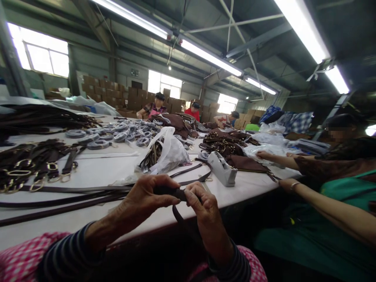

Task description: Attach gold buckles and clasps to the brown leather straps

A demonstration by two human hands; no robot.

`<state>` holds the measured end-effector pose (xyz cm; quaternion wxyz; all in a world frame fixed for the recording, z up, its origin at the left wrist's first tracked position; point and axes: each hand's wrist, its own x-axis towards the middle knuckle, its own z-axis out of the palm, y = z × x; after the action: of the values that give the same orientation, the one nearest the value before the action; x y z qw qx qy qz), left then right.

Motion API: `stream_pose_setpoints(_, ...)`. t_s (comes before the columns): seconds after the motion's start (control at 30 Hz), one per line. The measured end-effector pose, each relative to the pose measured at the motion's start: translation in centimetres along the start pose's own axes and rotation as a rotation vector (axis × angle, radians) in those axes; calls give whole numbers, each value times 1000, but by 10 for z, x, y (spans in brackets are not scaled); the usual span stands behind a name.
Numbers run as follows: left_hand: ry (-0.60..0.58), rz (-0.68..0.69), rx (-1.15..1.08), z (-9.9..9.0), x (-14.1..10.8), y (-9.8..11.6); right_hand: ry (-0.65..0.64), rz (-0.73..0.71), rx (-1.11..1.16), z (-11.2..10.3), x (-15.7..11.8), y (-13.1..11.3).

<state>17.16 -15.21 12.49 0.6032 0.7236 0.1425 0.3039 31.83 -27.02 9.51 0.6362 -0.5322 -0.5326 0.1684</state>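
Note:
Over the near edge of the white table, my left hand [147,194] is closed round a dark brown strap [167,191], thumb below and fingers above. Right beside it, my right hand [202,205] pinches the same strap with thumb and fingertips. One length of the strap hangs down below my hands. Long dark straps [73,196] lie across the table to the left, and another strap [190,170] curves behind my hands. A grey tape dispenser [221,170] stands just beyond my right hand.
Straps with gold buckles [35,164] are heaped at left, near grey coiled straps [123,133]. A white plastic bag [170,150] holds strips. Brown bags [229,143] are piled to the right. A co-worker's arms [317,196] reach in from the right. More people work across the table.

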Motion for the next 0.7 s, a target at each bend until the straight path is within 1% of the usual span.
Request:
stream_pose_setpoints(0.13,-121,43,85,1,1,8,-104,-8,16,-2,3,-4)
stream_pose_setpoints(0.2,-133,57,131,4,2,14,-120,-17,12,-2,2,-5)
stream_pose_setpoints(0.27,-120,58,159,8,3,17,-87,-22,-17,0,1,-5)
stream_pose_setpoints(0.37,-96,41,156,15,2,16,12,-81,-113,3,-4,-4)
stream_pose_setpoints(0.43,-65,12,106,16,1,12,7,-118,-175,2,-6,-2)
stream_pose_setpoints(0.5,-50,-16,22,14,0,7,-95,-109,-183,-2,-7,0)
stream_pose_setpoints(0.57,-118,-59,-98,8,-1,2,-196,-98,-187,-6,-6,3)
stream_pose_setpoints(0.63,-212,-112,-204,-1,-1,-1,-217,-130,-229,-9,-3,5)
stream_pose_setpoints(0.7,-238,-132,-205,-10,-1,-3,-191,-162,-287,-11,-1,7)
